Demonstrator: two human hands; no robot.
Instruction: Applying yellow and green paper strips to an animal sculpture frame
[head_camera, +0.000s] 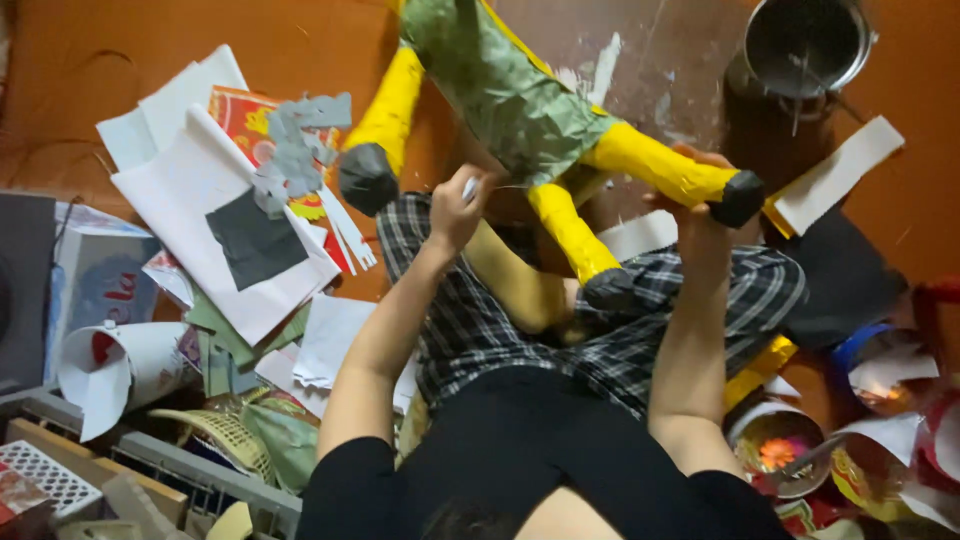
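Note:
A paper-covered animal figure (505, 90) with a green body, yellow legs and black hooves lies across my lap over plaid trousers (470, 320). My left hand (455, 208) pinches a small white piece (469, 187) against the figure's underside, between the legs. My right hand (700, 195) grips the yellow leg (655, 165) just behind its black hoof (740, 198). Another yellow leg (572, 232) points down toward my knee. A further leg with a black hoof (368, 178) sticks out on the left.
White sheets (190, 180), a black paper piece (255, 238) and grey scraps (295, 140) lie on the orange floor at left. A metal pot (805, 45) stands at top right. A white strip (838, 172) lies beside it. A bowl (775, 445) sits at lower right, a basket (225, 435) at lower left.

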